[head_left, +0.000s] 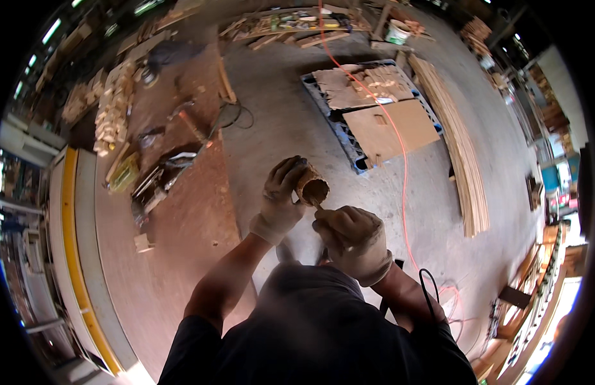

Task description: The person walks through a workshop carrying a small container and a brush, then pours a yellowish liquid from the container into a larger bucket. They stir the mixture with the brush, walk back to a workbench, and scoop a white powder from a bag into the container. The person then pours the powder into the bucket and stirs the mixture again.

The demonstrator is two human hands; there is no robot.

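My left hand (281, 196), in a pale, stained work glove, is closed around a small brown, crusted round container (314, 187). The container is tilted so that its dark round mouth faces me. My right hand (356, 239), also gloved, grips a thin light-coloured stick (319, 208). One end of the stick meets the near rim of the container; whether it reaches inside, I cannot tell. Both hands are held close together in front of my body, above the grey floor.
To my left lies a brown work table (175, 269) carrying tools and wood blocks (111, 115). Ahead, a blue pallet (349, 144) bears cardboard (393, 128) and wood pieces. Long planks (461, 154) lie right of it. An orange hose (403, 167) crosses the floor.
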